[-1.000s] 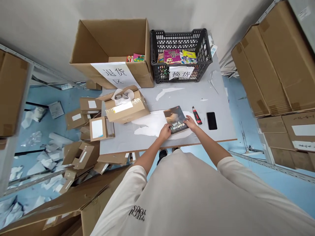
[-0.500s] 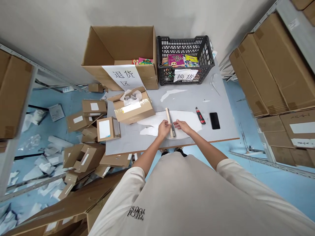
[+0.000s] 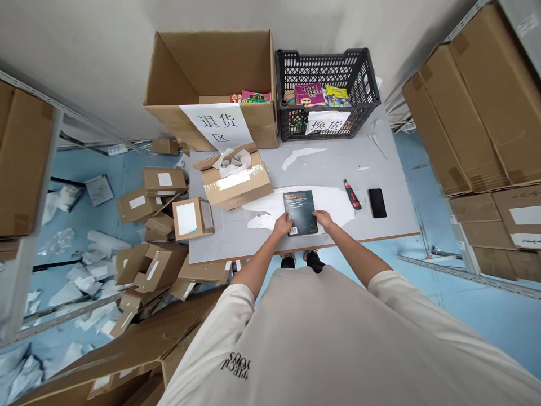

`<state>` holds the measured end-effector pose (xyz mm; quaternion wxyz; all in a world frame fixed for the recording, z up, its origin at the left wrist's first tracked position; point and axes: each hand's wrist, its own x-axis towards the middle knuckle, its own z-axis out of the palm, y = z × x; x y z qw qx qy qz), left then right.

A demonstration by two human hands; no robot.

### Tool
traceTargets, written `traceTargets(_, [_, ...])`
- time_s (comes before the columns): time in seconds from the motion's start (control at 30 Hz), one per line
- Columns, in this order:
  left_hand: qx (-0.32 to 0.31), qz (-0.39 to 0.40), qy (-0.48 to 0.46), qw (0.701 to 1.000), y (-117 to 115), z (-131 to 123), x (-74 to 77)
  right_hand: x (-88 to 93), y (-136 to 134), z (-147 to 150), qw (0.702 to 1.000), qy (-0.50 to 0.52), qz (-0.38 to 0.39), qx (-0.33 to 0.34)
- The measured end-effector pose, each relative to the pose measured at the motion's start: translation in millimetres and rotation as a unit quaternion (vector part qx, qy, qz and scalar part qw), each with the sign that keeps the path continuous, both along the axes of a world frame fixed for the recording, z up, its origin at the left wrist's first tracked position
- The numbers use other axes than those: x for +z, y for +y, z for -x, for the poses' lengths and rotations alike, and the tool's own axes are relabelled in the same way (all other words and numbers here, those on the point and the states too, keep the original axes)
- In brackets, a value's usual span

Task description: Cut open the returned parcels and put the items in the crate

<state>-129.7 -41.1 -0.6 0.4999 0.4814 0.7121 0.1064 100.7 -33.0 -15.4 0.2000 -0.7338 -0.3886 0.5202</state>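
Observation:
A dark book (image 3: 301, 211) faces up near the front edge of the table, with a white barcode at its lower left corner. My left hand (image 3: 283, 224) grips its left edge, thumb on the cover. On the opposite edge my right hand (image 3: 323, 219) is closed, its thumb also on the cover. White torn paper (image 3: 338, 206) spreads beneath the book. To the right lie a red and black utility knife (image 3: 352, 194) and a black phone (image 3: 377, 203).
An opened carton (image 3: 236, 186) with crumpled paper and a small box (image 3: 190, 219) stand left. Behind are a large labelled carton (image 3: 257, 124) and a black crate (image 3: 327, 115) holding books. Boxes and paper litter the floor (image 3: 95, 197) at left; stacked cartons (image 3: 477, 107) rise at right.
The book was on edge between my hands, showing its spine and pages. It now faces up, with both hands on its sides. The camera view has shifted slightly.

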Motion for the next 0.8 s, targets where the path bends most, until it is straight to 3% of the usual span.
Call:
traceTargets(0.13, [0.0,0.002,-0.05,0.999,-7.4,1.3,2.4,11.5,5.3,10.8,0.996,0.021,0.065,-0.057])
traceTargets(0.2, [0.009,-0.002,-0.125,0.992,-6.5,2.1,4.6,21.1,8.2,17.1,0.995,0.048,0.045,-0.071])
traceTargets(0.3, [0.038,-0.005,-0.248,0.968,-0.8,2.8,8.6,35.3,11.5,26.1,0.996,0.071,-0.048,-0.033])
traceTargets(0.37, [0.083,-0.007,-0.277,0.957,2.5,6.6,9.9,41.0,12.3,31.3,0.991,0.113,-0.067,0.021])
traceTargets(0.47, [0.138,-0.008,-0.246,0.959,1.2,20.7,5.8,40.0,10.6,37.8,0.986,0.145,-0.028,0.079])
traceTargets(0.63, [0.113,0.026,-0.1,0.988,-15.7,40.7,-15.9,23.6,-0.5,42.9,0.997,-0.025,0.037,0.057])
traceTargets(0.8, [0.136,0.047,-0.152,0.978,-26.7,22.7,-29.3,22.3,-14.3,25.8,0.996,-0.032,0.077,0.014])
